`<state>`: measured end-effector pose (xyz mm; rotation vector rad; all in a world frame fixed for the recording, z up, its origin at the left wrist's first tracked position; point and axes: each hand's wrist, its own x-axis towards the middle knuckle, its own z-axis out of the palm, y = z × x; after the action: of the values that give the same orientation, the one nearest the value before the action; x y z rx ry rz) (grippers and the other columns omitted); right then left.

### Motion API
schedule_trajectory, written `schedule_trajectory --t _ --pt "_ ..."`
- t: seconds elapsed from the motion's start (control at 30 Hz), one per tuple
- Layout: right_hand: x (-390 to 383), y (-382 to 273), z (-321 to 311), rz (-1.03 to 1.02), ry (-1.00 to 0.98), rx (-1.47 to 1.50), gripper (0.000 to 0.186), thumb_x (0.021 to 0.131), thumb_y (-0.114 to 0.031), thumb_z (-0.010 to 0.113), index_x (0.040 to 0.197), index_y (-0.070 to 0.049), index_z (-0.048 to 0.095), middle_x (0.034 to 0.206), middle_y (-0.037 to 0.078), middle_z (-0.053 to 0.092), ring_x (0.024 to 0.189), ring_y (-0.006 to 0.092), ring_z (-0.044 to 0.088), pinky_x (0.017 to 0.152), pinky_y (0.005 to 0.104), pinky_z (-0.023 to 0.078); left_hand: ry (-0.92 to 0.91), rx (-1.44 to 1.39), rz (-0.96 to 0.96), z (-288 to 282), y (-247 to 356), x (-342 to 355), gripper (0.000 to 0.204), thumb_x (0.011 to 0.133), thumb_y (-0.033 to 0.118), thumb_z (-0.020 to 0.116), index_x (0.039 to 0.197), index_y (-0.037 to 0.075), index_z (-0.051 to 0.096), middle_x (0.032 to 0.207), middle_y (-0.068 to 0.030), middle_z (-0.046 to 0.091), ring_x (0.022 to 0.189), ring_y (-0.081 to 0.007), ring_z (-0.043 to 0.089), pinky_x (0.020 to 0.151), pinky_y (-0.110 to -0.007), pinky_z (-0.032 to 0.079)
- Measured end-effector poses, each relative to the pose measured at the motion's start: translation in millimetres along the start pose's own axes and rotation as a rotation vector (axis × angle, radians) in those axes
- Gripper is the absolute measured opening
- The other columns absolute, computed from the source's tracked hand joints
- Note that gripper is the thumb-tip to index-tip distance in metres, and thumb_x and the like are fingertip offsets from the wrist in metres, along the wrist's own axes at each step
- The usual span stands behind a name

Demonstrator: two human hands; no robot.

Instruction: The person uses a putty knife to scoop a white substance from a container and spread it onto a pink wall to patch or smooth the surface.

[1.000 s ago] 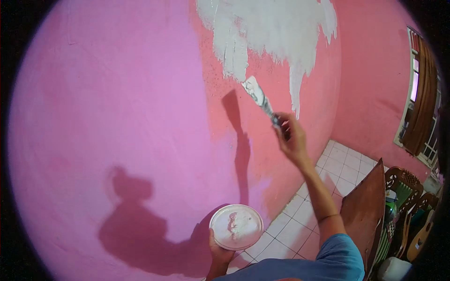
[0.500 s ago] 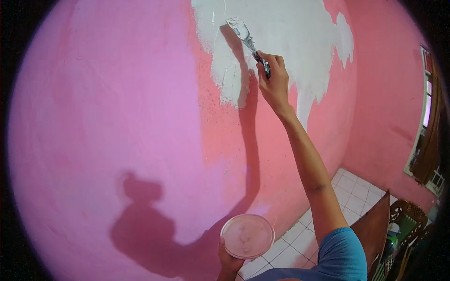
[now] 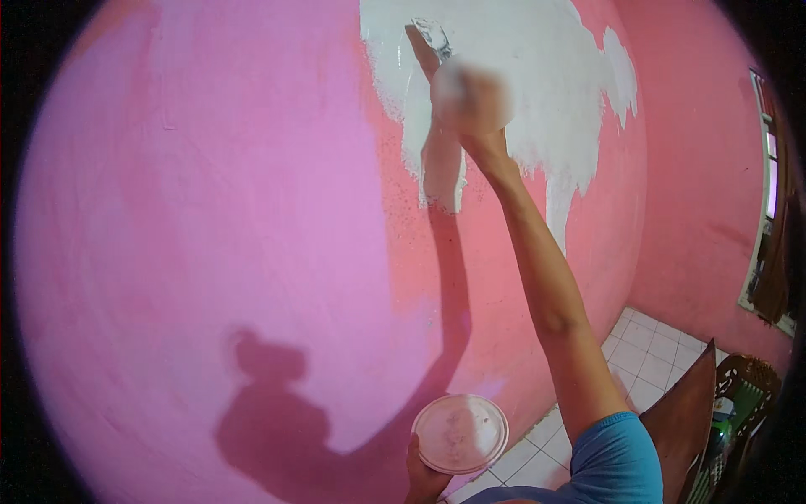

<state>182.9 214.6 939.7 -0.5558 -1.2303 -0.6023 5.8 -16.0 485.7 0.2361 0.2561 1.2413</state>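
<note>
Reaching higher up the white coat (image 3: pixel 537 92) than a second ago, clasping scraper (image 3: pixel 432 35) in blurred right hand (image 3: pixel 480 101), lid (image 3: pixel 433 428) in left hand (image 3: pixel 426 478), seemingly smoothing rather than extending it.

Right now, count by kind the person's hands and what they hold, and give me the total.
Hands, left and right: 2
Putty knife: 1
Round lid: 1
Total: 4

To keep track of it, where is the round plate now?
In the head view, the round plate is low, just right of centre, held at its lower-left edge by the left hand, white floor tiles to its right.
</note>
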Motion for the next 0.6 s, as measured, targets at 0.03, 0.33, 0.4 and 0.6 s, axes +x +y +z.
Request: schedule_trajectory --t 0.03,0.33,0.4,0.6 --pt "-7 -11 6 0.003 0.005 -0.002 0.035 0.08 0.002 0.056 0.115 -0.003 0.058 0.104 0.026 0.05 0.095 0.0388 0.049 0.083 0.0455 0.043 -0.001 -0.008 -0.013 -6 10 -9 0.067 0.093 0.048 0.043 0.143 0.005 0.029 0.145 -0.0184 0.036 0.133 -0.0361 0.035 0.109 -0.055 0.028" --pt "-134 -138 46 0.048 -0.065 -0.079 0.03 0.082 0.005 0.056 0.111 -0.002 0.056 0.1 0.02 0.049 0.089 0.0338 0.05 0.075 0.0397 0.044 -0.008 0.066 -0.063 -44 123 -90 0.065 0.095 0.048 0.037 0.143 0.005 0.029 0.144 -0.0185 0.035 0.133 -0.0356 0.035 0.109 -0.055 0.028" --pt "-168 -161 38 0.101 -0.123 -0.015 0.035 0.079 0.008 0.054 0.113 0.001 0.054 0.096 0.024 0.048 0.087 0.0378 0.049 0.077 0.0451 0.042 -0.017 0.081 -0.081 -60 149 -103 0.065 0.095 0.049 0.036 0.143 0.006 0.029 0.144 -0.0185 0.035 0.133 -0.0355 0.035 0.109 -0.055 0.029" --pt "-147 -180 73 -0.025 0.05 -0.224 0.027 0.085 0.003 0.054 0.111 -0.002 0.056 0.095 0.02 0.053 0.087 0.0337 0.054 0.072 0.0403 0.046 -0.045 0.061 -0.15 -116 214 -119 0.064 0.096 0.049 0.033 0.143 0.005 0.029 0.144 -0.0186 0.035 0.133 -0.0358 0.035 0.109 -0.054 0.03"
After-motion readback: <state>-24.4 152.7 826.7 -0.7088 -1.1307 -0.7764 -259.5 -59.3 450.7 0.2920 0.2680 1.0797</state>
